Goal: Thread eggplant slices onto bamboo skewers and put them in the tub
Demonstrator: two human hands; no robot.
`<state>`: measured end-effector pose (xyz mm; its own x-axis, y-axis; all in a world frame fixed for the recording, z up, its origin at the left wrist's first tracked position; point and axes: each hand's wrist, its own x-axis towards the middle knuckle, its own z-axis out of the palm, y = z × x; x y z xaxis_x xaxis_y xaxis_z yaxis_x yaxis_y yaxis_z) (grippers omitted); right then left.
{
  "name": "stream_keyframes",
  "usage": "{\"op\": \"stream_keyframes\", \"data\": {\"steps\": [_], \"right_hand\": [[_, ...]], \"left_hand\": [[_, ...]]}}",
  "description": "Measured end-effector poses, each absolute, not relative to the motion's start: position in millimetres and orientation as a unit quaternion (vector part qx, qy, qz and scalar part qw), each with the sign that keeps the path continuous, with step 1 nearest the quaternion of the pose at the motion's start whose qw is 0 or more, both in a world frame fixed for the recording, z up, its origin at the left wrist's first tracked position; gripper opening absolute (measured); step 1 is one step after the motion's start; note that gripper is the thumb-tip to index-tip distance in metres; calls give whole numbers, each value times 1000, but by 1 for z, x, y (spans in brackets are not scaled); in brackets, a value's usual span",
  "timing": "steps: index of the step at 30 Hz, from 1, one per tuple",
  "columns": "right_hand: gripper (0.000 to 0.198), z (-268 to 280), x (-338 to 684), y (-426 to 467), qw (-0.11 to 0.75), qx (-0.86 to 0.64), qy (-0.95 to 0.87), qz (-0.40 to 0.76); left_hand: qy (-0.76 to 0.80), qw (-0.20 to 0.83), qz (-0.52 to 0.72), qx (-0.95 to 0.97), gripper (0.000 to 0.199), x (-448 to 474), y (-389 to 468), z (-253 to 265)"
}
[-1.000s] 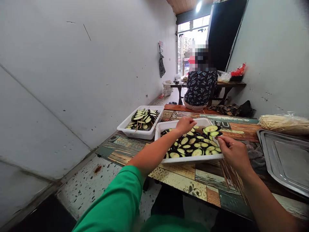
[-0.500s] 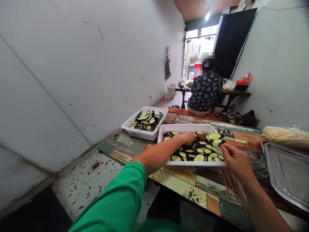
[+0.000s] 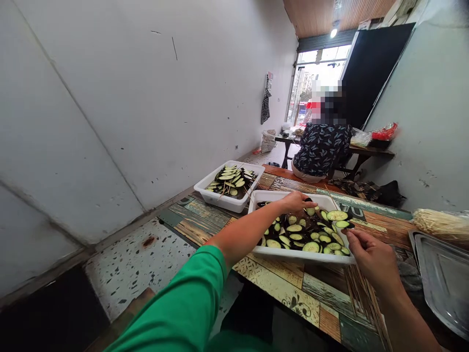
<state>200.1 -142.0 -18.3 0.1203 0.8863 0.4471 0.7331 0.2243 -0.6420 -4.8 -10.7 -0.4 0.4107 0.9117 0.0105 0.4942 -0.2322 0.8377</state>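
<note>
Over the near white tub (image 3: 304,255), my left hand (image 3: 294,200) is raised just above the water, its fingers closed on what looks like an eggplant slice (image 3: 310,211). My right hand (image 3: 372,252) is closed at the tub's right corner. It grips the lower end of a thin wooden skewer (image 3: 329,191), which carries a few eggplant slices (image 3: 337,215) and points up and away. Many loose eggplant slices (image 3: 311,247) with dark skin float in the tub. Below my right hand, a bundle of bare skewers (image 3: 366,293) lies on the table.
A second white tub (image 3: 220,199) holds skewered eggplant slices, left of the near tub. At right lie metal trays (image 3: 445,278), a grey cloth (image 3: 408,274) and bagged enoki-like mushrooms (image 3: 441,224). A person (image 3: 324,149) sits ahead, facing away, at another table.
My left hand has come up out of the water with a slice and moved toward the skewer. My right hand still holds the skewer. The view has shifted slightly left.
</note>
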Motion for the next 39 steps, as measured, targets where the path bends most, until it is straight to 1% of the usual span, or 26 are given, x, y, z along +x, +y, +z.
{"op": "stream_keyframes", "data": {"steps": [2,4,7,10,11,14,16,23,34,39], "right_hand": [[32,-18,200,-142,429,-616,-655,87],[31,-18,200,-142,428,-610,-661,85],[31,-18,200,-142,414,-599,-681,79],[34,-17,201,-143,387,-600,-697,67],[34,-17,201,-143,380,-601,-701,64],[35,-16,201,-144,367,-595,-712,67],[34,-16,201,-145,364,-588,-719,73],[30,-14,200,-146,353,-566,-740,83],[31,-14,201,-146,342,-572,-741,80],[32,-16,202,-145,343,-572,-741,80]], "left_hand": [[465,506,270,674,30,-2,-13,0],[448,583,302,607,23,1,-14,1],[403,655,371,520,15,3,-11,4],[355,704,422,448,8,-1,-7,8],[347,711,436,429,5,-3,-6,10],[348,720,461,384,8,-9,-3,12],[353,731,461,359,5,-11,-1,12],[352,756,470,289,16,-10,5,10],[363,749,488,263,16,-8,-2,17],[371,745,489,263,12,-7,-1,14]]}}
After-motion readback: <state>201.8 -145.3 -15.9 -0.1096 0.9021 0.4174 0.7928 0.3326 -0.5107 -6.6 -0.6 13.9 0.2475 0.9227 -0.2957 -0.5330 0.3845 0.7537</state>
